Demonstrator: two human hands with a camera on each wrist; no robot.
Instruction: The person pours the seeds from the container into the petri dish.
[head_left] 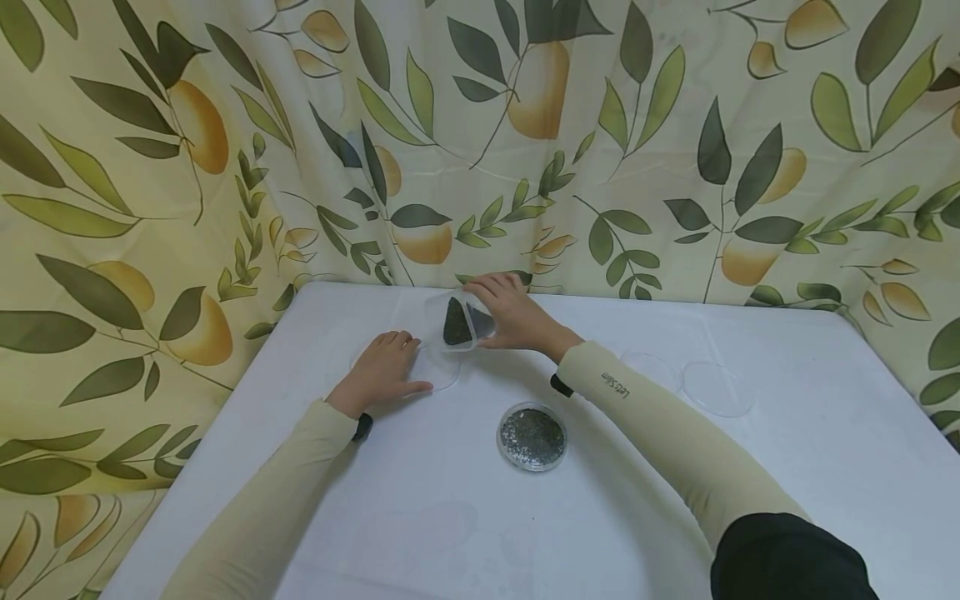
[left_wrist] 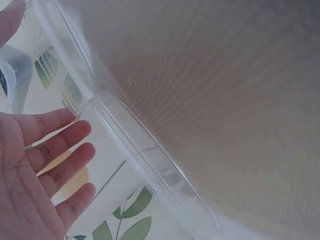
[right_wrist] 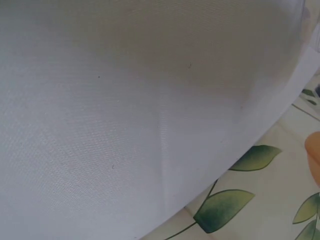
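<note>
In the head view my right hand (head_left: 513, 312) grips a clear plastic container (head_left: 483, 321) that is tilted on its side, with dark grains (head_left: 455, 323) heaped inside. My left hand (head_left: 382, 367) is just left of it, fingers extended beside a clear round dish (head_left: 442, 375) on the table. The left wrist view has the relaxed fingers of the left hand (left_wrist: 45, 165) by the rim of a clear dish (left_wrist: 70, 45), a fingertip at its edge. Another clear round rim (left_wrist: 155, 155) adjoins it. The right wrist view does not include the right hand.
Nearer the front stands a round clear dish (head_left: 532, 437) holding dark and silvery grains. Two clear discs (head_left: 717, 389) lie to the right, past the right forearm. A white cloth covers the table (head_left: 420, 475); behind it hangs a leaf-patterned curtain (head_left: 480, 142).
</note>
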